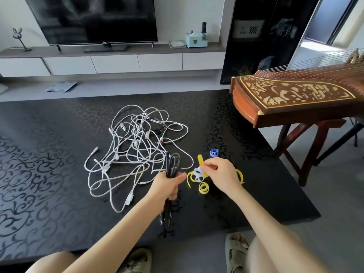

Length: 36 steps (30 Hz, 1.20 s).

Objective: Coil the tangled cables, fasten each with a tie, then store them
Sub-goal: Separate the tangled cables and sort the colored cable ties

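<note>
Already the left hand [169,184] grips the folded black cable [171,166] so its loops stay together, while the right hand [220,172] pinches a yellow tie [201,161] for fastening it.

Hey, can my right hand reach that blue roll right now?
Probably yes: the blue roll lies uncovered just beyond the right hand, nothing between them, though its fingers pinch a yellow tie.

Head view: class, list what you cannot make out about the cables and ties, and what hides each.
All in the head view.
Black cable: left hand covers its middle, so loops cannot be counted.
Yellow tie: right hand hides its lower end.
White cables: overlaps hide how many there are.
White item near the right hand: too blurred to name.
</note>
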Each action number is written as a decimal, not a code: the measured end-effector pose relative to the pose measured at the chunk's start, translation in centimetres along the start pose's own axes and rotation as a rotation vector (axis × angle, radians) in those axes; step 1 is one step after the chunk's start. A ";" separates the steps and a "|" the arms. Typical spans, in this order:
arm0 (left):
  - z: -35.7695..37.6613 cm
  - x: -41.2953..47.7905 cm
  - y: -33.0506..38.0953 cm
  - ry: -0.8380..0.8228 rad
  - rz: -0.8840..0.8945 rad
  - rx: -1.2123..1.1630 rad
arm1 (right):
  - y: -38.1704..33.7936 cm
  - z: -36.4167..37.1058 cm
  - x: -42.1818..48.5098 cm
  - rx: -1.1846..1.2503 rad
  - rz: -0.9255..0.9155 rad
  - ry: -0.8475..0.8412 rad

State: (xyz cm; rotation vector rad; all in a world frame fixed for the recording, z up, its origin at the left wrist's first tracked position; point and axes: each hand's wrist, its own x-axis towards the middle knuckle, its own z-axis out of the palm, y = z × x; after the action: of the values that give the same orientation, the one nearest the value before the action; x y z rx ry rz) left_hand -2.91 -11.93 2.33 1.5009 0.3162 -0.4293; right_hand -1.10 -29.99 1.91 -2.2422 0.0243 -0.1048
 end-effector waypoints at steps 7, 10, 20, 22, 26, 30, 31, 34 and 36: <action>3.9 3.3 1.4 -0.054 0.063 -0.005 | 1.0 -3.5 2.3 0.912 0.303 -0.072; 5.3 4.1 2.1 -0.116 0.077 0.009 | 1.8 -3.6 2.9 1.193 0.399 -0.060; 6.8 5.5 2.6 -0.190 -0.017 -0.088 | 1.0 -3.4 1.9 1.369 0.312 0.001; 6.2 4.8 3.0 -0.231 0.002 -0.037 | -0.2 -4.2 1.3 1.210 0.211 0.090; 4.4 2.4 3.4 -0.221 0.078 0.182 | -2.8 -4.7 -1.0 0.789 0.058 0.103; 3.0 -0.3 3.6 -0.194 0.135 0.243 | -5.0 -3.5 -3.2 0.697 0.015 -0.071; 2.7 -1.1 3.6 -0.178 0.163 0.269 | -5.5 -3.2 -3.8 0.691 0.013 -0.122; 2.0 -3.0 3.3 -0.129 0.250 0.373 | -6.7 -2.3 -5.4 0.654 -0.053 -0.199; 1.3 -3.8 3.0 -0.080 0.266 0.382 | -7.3 -2.1 -6.6 0.733 -0.099 -0.207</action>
State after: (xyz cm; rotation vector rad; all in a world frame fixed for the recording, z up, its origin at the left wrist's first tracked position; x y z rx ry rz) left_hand -4.98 -12.91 6.81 1.8628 -0.0348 -0.3476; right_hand -7.94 -26.72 8.41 -1.5109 -0.2056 0.0603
